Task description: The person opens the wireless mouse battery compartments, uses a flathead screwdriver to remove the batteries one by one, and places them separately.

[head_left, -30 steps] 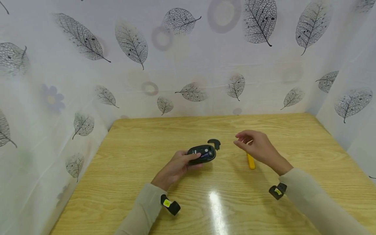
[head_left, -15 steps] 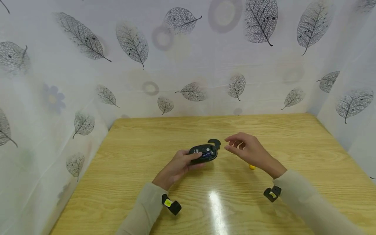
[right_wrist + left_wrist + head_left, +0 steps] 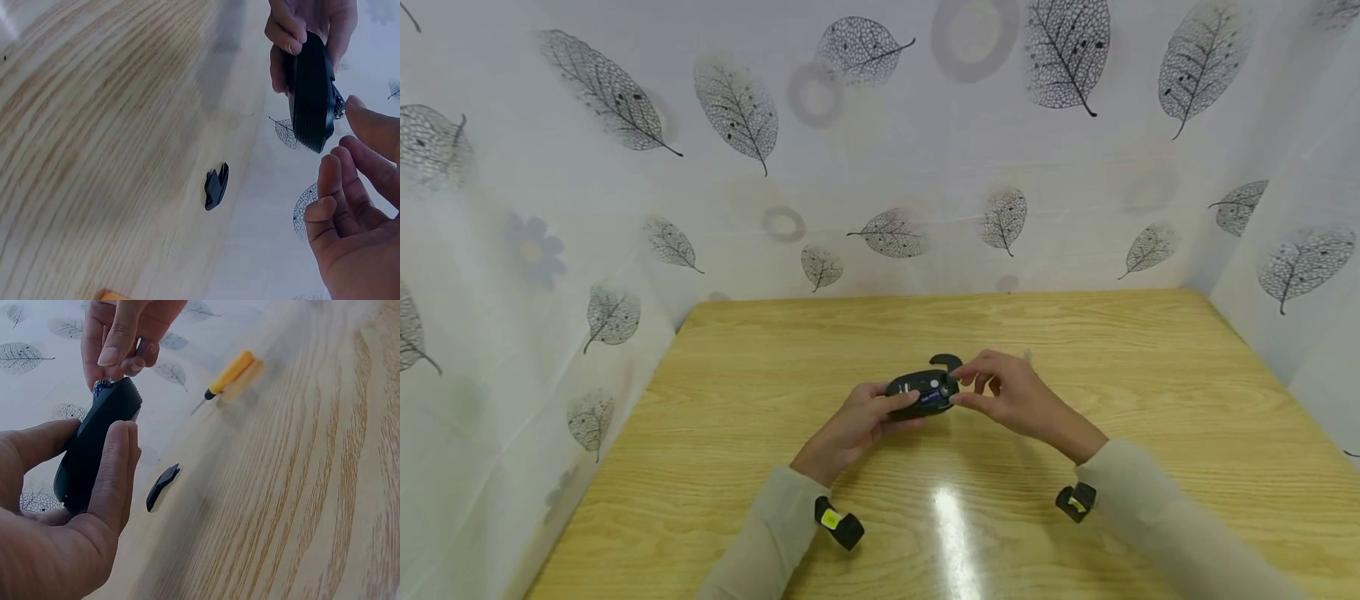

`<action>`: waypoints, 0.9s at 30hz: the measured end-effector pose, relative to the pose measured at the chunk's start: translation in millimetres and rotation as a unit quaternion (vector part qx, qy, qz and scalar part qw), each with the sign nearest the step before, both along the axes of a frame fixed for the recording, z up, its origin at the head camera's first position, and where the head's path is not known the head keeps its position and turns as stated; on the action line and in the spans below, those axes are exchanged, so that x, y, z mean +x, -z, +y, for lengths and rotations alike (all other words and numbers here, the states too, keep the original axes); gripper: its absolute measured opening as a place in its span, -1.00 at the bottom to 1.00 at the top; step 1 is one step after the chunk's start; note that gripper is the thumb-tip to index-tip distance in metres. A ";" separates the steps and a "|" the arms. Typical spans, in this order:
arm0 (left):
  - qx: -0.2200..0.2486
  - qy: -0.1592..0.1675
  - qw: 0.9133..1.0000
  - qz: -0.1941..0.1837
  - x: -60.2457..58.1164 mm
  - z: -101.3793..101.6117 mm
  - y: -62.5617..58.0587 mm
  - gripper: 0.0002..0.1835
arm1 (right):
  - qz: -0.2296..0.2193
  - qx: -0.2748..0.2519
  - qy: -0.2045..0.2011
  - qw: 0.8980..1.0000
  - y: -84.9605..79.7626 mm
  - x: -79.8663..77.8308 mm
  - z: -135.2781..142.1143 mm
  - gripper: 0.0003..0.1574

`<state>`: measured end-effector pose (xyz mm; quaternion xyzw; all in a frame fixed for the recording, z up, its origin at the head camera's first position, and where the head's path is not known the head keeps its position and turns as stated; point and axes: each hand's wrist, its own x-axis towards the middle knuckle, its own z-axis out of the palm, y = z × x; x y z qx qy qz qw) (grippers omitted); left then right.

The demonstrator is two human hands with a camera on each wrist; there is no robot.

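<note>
A black computer mouse [image 3: 916, 381] is held underside up, clear of the table, in my left hand [image 3: 859, 427]. The left thumb lies across its underside and the fingers support it from below. A dark blue battery [image 3: 931, 397] shows in the uncovered compartment. My right hand [image 3: 1011, 398] is at the mouse's right end, thumb and forefinger apart. In the right wrist view, the right thumb [image 3: 374, 128] is right by the battery's end [image 3: 339, 107]; I cannot tell whether it touches. Behind the mouse lies a curved black cover [image 3: 947, 361] on the table.
A screwdriver [image 3: 230, 375] with a yellow handle lies on the wooden table [image 3: 775, 350]; the right hand mostly hides it in the head view. White leaf-patterned cloth [image 3: 910, 167] surrounds the table's back and sides.
My right hand has moved left and slightly down, from above the screwdriver to the mouse's right end. The left hand and mouse have shifted slightly right.
</note>
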<state>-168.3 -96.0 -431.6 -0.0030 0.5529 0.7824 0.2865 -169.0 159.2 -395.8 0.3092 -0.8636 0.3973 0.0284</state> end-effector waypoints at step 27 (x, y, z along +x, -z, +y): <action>-0.020 -0.005 1.000 0.011 0.6 -3.2 2.1 -0.42 | 0.006 0.010 0.000 1.000 12.3 -1.7 -11.5 -0.77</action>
